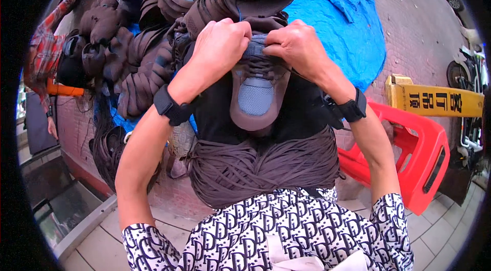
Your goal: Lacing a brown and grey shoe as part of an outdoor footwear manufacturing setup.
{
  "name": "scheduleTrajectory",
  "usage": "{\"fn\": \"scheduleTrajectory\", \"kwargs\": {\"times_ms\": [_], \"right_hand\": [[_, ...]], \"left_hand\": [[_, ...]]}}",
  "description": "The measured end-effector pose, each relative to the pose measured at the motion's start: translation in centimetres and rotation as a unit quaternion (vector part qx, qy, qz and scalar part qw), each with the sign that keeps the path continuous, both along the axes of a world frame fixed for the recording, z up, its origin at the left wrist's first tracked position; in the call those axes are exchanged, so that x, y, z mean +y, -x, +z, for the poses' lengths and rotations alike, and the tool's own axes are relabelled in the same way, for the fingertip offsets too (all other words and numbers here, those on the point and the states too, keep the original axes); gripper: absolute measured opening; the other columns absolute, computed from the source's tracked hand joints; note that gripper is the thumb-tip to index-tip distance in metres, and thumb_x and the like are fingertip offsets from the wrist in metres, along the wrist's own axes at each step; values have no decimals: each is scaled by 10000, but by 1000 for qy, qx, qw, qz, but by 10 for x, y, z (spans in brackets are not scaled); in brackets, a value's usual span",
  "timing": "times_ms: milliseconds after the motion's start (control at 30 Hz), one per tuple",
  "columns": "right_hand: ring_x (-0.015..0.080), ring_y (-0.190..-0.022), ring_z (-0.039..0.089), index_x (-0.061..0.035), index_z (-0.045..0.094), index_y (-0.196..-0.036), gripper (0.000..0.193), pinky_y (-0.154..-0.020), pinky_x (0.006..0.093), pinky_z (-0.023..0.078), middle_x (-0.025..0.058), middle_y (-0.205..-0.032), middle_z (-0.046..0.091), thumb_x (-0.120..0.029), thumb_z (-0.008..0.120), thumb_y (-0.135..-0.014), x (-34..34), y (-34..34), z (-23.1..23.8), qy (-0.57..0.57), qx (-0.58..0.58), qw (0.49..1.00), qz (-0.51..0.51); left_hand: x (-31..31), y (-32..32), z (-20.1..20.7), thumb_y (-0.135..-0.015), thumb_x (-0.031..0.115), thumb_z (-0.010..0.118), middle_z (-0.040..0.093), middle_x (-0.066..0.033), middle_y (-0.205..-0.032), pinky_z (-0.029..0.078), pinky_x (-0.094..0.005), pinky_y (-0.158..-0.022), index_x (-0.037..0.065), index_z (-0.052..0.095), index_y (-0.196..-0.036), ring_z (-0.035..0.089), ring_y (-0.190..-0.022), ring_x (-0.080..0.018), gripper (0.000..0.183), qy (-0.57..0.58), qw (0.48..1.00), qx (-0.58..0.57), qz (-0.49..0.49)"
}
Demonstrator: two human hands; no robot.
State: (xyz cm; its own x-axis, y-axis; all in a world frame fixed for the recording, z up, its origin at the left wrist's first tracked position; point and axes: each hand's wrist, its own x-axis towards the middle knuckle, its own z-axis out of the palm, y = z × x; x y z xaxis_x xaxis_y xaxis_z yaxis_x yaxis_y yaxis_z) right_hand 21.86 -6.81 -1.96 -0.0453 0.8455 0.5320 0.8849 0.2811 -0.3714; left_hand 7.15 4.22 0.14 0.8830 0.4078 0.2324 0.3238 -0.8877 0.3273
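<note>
A brown shoe upper [236,92] with a blue-grey mesh toe [256,98] lies over my knees, toe towards me. Dark laces [258,69] cross its front below the blue-grey tongue [254,46]. My left hand [222,43] is closed on the left side of the upper near its collar. My right hand [298,46] pinches the opposite side, thumb and forefinger beside the tongue. Whether a lace end lies between the fingers of either hand is hidden. A thick bundle of loose brown shoelaces [263,166] is spread across my lap.
Stacks of brown shoe uppers [148,66] heap up at the left and ahead, partly on a blue tarp [353,30]. To my right are a red plastic stool [422,153] and a yellow sign board [434,98]. Another person's checked sleeve [46,48] shows at far left.
</note>
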Motion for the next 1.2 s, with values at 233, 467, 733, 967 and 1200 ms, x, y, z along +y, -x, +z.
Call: {"fn": "scheduleTrajectory", "kwargs": {"times_ms": [233,467,733,967,1200], "right_hand": [[275,-586,530,-70,608,-663,98,-609,350,429,85,-625,577,-163,637,-645,-7,2,6,84,18,996,-5],[293,-557,563,-53,561,-599,147,-530,393,450,120,-566,556,-174,635,-634,-5,1,3,11,31,999,5],[291,-561,561,-59,585,-629,127,-533,389,450,119,-577,563,-175,636,-632,-8,0,2,-1,28,1000,14],[290,-573,564,-54,588,-636,108,-541,384,453,126,-587,562,-158,619,-640,-10,-1,-1,-6,35,999,20],[293,-594,573,-58,606,-647,84,-543,390,454,132,-609,568,-138,621,-626,-9,-3,1,13,42,999,12]], "left_hand": [[-15,5,10,-711,132,561,562,-162,-684,462,-420,-628,80,606,-744,568,-686,-331,76,-75,991,101,36],[-11,3,15,-703,138,565,554,-141,-660,462,-435,-629,97,603,-740,562,-688,-323,67,-94,980,177,-2],[-9,6,0,-706,138,565,549,-154,-695,454,-412,-624,74,596,-750,558,-702,-329,83,15,997,69,9],[3,4,-3,-696,116,574,573,-138,-710,450,-395,-675,69,610,-753,546,-748,-312,82,61,992,97,-60],[-16,3,-12,-684,105,593,568,-131,-708,449,-390,-674,66,615,-752,543,-741,-303,81,20,1000,4,-17]]}}
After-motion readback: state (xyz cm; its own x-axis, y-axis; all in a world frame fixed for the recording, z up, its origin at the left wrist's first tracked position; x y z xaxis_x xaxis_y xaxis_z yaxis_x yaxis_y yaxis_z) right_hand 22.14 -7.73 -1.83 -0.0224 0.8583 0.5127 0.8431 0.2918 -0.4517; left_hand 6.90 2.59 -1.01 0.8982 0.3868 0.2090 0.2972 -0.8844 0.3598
